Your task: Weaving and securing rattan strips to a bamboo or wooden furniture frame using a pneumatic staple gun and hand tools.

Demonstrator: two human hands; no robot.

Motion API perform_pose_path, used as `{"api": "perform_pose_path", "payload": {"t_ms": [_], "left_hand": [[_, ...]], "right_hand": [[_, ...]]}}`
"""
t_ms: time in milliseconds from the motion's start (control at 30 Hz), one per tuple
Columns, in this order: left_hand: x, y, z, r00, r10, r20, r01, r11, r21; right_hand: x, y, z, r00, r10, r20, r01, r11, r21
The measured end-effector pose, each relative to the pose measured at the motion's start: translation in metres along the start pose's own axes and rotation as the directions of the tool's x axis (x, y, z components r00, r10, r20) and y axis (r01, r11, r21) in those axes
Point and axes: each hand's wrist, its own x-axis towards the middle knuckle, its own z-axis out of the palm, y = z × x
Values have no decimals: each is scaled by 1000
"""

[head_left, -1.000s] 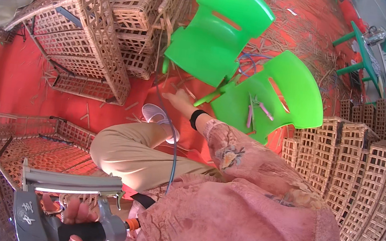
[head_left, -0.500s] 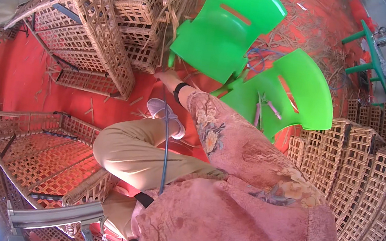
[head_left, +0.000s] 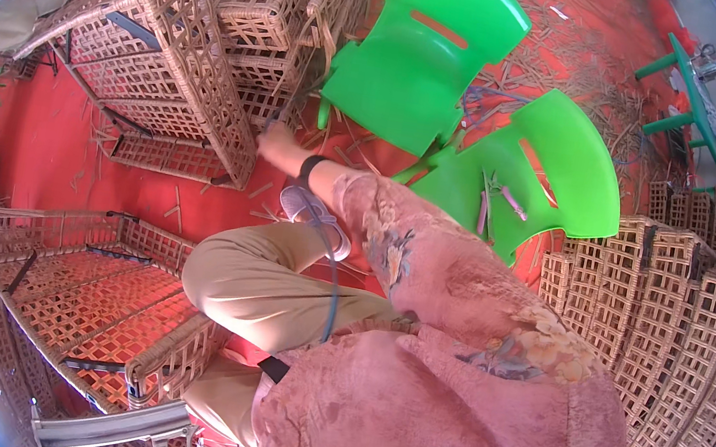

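Observation:
My right hand (head_left: 276, 143), at the end of a pink floral sleeve with a black band at the wrist, reaches forward to the lower corner of a tilted woven rattan basket (head_left: 202, 61). Its fingers are small and blurred, so whether they grip the basket cannot be told. A thin blue-grey hose (head_left: 333, 303) crosses my raised knee below this hand. At the lower left lies a grey metal tool (head_left: 119, 428) with a long straight bar, which looks like a staple gun; its lower part is cut off by the frame. My left hand is out of sight.
Two green plastic chairs (head_left: 402, 87) stand ahead; the right one holds a purple-handled tool (head_left: 514, 202). An open woven basket (head_left: 88, 294) lies at the left. Stacked woven panels (head_left: 640, 321) rise at the right. Cane scraps (head_left: 548, 67) litter the red floor.
My right hand has moved left toward the basket's corner. The hose has shifted right across my knee. The grey tool has sunk lower, and the fingertips below it have left the picture.

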Motion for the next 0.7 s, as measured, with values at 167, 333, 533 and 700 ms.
{"api": "perform_pose_path", "payload": {"t_ms": [167,333,533,700], "left_hand": [[4,6,-9,999,-5,41,8,997,-82],[6,20,-21,995,2,99,18,981,-195],[4,39,-42,985,7,173,51,943,-328],[-1,45,-54,978,16,208,68,919,-389]], "right_hand": [[-37,-112,-56,938,-285,196,56,684,727],[-45,-148,-126,876,-385,291,-128,396,909],[-60,-115,-133,808,-389,443,38,785,619],[-141,-70,-103,879,-245,409,100,933,345]]}}
